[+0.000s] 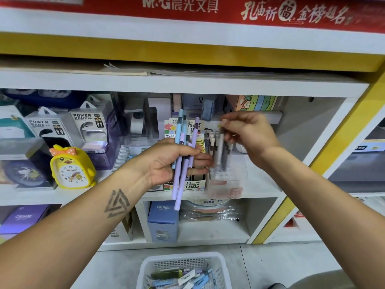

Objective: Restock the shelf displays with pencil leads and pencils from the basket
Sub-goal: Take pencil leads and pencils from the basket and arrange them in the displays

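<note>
My left hand (166, 161) is shut on a bundle of several pastel pencils (183, 163), lilac and light blue, held upright in front of the middle shelf. To its right, my right hand (248, 132) pinches the top of one grey pencil (219, 149) that stands in a clear pencil display holder (227, 174) with several other pencils. Between the hands stands a pencil lead display box (187, 185) marked 0.7 and 100. A white basket (183, 265) on the floor below holds more pencils and lead packs.
A yellow duck alarm clock (70, 167) and power bank boxes (89, 126) fill the shelf at left. A blue box (163, 220) and wrapped goods sit on the lower shelf. A yellow shelf post (341, 138) rises at right.
</note>
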### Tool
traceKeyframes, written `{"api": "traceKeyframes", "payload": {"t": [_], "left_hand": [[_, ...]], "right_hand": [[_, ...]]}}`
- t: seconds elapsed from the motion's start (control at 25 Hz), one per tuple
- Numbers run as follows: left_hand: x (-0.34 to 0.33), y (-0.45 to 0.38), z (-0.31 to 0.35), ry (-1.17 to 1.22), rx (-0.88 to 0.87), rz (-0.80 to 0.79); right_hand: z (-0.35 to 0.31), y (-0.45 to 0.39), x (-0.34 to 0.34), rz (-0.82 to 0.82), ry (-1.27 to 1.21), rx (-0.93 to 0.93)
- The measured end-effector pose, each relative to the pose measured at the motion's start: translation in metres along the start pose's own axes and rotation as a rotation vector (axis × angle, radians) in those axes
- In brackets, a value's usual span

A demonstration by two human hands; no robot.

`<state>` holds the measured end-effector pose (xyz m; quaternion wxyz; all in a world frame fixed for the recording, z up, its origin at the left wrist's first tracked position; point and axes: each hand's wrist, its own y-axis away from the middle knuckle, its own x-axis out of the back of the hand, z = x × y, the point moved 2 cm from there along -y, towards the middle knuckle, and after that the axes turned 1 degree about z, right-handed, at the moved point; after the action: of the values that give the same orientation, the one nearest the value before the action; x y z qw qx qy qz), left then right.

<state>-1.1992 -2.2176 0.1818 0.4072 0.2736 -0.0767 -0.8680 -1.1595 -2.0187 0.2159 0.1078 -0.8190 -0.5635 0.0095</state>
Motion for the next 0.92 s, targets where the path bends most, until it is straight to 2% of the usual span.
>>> {"api": "traceKeyframes", "payload": {"t": [0.12, 0.2, 0.28, 0.92], "left_hand": [[0.007, -0.001, 0.003, 0.016, -0.001, 0.095], [0.010, -0.002, 0.004, -0.019, -0.003, 0.146], [0.009, -0.003, 0.004, -0.018, 0.002, 0.156], [0.005, -0.006, 0.000, -0.026, 0.007, 0.077]], "right_hand": [[-0.002, -0.004, 0.018, 0.124, 0.295, 0.175], [0.004, -0.002, 0.020, 0.083, 0.530, 0.243], [0.013, 0.001, 0.019, 0.017, 0.662, 0.275], [0.021, 0.007, 0.009, -0.166, 0.726, 0.365]]}}
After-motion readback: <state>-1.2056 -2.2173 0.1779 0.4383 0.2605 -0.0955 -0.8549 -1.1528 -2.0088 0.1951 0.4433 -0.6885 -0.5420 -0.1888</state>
